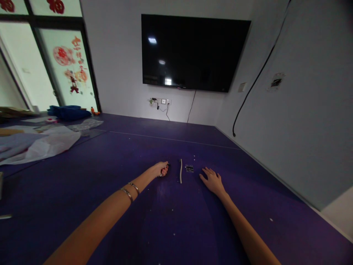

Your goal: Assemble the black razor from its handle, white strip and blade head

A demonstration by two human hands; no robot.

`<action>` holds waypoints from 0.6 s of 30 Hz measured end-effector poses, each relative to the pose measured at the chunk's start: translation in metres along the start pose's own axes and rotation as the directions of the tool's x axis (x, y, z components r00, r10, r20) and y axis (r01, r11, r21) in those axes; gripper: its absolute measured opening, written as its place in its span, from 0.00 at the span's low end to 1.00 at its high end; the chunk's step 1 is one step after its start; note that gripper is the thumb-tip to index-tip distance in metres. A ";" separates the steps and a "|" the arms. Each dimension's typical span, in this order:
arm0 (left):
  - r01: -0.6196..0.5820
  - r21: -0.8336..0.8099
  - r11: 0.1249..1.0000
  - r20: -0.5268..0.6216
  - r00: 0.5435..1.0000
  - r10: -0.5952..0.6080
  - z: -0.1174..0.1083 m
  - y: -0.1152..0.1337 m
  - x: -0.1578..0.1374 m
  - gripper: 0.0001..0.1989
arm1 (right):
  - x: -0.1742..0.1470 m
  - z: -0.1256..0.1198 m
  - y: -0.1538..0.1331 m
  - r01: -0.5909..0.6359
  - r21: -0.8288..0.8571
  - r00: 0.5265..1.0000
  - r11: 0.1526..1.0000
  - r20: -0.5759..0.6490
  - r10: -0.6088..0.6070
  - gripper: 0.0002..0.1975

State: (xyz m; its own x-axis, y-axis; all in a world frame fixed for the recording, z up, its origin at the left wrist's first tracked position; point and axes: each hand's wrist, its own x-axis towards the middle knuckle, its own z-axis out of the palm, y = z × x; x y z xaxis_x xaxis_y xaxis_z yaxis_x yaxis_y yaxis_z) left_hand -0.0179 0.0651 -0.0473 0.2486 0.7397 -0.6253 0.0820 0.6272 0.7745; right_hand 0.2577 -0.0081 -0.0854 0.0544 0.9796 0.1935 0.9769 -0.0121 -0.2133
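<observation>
My left hand (162, 169) is closed in a fist just above the purple tabletop (154, 213). A small dark tip shows past its thumb and a pale bit below the fingers; what it grips I cannot make out. To its right lies a short, slightly bent, pale grey length of what looks like cable (181, 171), pointing away from me. Beside that is a small flat dark piece (189, 168) with light markings, too small to name. My right hand (211, 179) rests palm down on the tabletop, fingers spread, holding nothing, to the right of the dark piece.
White sheets and plastic (52, 145) are heaped at the left, with a folded blue cloth (68, 112) and a small orange bottle (92, 109) behind. A television (193, 53) hangs on the far wall. A black cable (255, 79) dangles along the right wall. Small white specks dot the table.
</observation>
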 end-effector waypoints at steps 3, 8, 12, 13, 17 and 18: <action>-0.009 -0.003 1.000 0.009 1.000 0.009 0.000 -0.001 -0.002 0.21 | 0.000 0.001 0.001 0.005 0.003 1.000 1.000 -0.016 -0.005 0.27; -0.015 -0.009 1.000 0.020 1.000 0.016 -0.002 -0.002 -0.003 0.21 | 0.000 0.002 0.001 -0.001 -0.006 1.000 1.000 -0.018 0.001 0.27; -0.014 -0.010 1.000 0.022 1.000 0.014 -0.001 -0.002 -0.006 0.21 | 0.000 0.000 0.000 0.001 -0.012 1.000 1.000 -0.008 -0.001 0.27; -0.014 -0.010 1.000 0.020 1.000 0.014 -0.001 -0.002 -0.007 0.21 | -0.001 0.000 0.000 0.003 -0.011 1.000 1.000 -0.008 -0.003 0.27; -0.019 -0.013 1.000 0.008 1.000 0.019 0.002 -0.003 -0.010 0.22 | -0.001 0.000 0.000 0.008 0.001 1.000 1.000 -0.020 -0.008 0.27; -0.020 -0.014 1.000 0.004 1.000 0.020 0.002 -0.003 -0.010 0.22 | -0.001 0.000 0.000 0.009 0.003 1.000 1.000 -0.024 -0.009 0.27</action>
State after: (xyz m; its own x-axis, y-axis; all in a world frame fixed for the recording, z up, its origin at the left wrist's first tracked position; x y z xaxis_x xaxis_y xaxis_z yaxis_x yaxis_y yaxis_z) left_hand -0.0188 0.0554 -0.0427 0.2537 0.7514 -0.6092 0.0631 0.6156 0.7855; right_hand 0.2576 -0.0087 -0.0856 0.0504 0.9746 0.2183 0.9766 -0.0024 -0.2149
